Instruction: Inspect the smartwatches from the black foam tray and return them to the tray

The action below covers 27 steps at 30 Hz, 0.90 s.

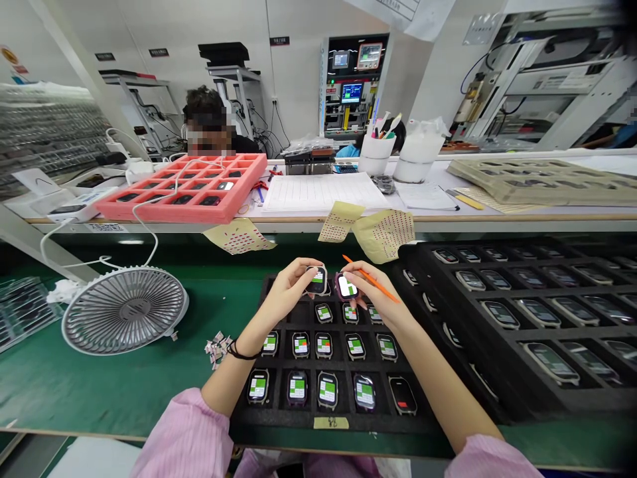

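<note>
Head view shows the left hand pinching a silver watch beside the right hand gripping a purple watch.

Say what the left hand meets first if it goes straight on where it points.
Likely the purple-edged watch held by the right hand. The left hand points across toward it, its own silver-edged watch leading. A narrow gap shows between the watches; depth is unclear from one view.
</note>
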### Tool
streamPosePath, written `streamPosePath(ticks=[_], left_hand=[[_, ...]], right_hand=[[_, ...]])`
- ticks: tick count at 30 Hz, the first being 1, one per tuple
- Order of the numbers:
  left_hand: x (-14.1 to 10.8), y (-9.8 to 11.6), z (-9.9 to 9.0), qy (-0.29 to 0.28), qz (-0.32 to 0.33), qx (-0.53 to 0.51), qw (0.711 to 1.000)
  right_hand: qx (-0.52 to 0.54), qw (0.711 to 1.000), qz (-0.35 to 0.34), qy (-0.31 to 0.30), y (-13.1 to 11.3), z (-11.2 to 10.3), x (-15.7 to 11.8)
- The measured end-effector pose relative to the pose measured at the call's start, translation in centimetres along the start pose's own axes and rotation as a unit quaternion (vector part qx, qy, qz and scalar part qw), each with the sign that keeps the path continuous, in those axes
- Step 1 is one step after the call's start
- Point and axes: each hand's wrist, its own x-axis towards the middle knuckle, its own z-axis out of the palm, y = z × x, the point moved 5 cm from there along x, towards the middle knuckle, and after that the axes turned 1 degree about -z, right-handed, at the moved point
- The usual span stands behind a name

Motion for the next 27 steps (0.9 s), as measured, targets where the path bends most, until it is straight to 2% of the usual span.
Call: streamPosePath(ticks=[4,11,17,23,27], left_hand=[[-0.1,0.07,0.23,-0.022,0.021,0.009,0.999],[0.11,-0.06,0.04,-0.013,0.018,-0.002,1.0],[0.35,-0.2,-0.21,-0.004,0.017,-0.003,1.0],[0.15,-0.47,0.12,-0.038,0.023,0.002,0.999],[0.06,-0.5,0.39,-0.058,0.041,0.014,0.997]], right_hand=[[-0.001,1.0,-0.015,-0.023,-0.13,0.12,-0.08],[-0.016,0.998,-0.027,-0.045,-0.47,0.14,-0.27],[-0.013,0.999,-0.021,-0.026,-0.32,0.23,-0.16],[0.002,1.0,0.005,0.027,-0.11,-0.11,-0.11],[0.006,1.0,-0.003,0.01,0.12,-0.35,0.02]])
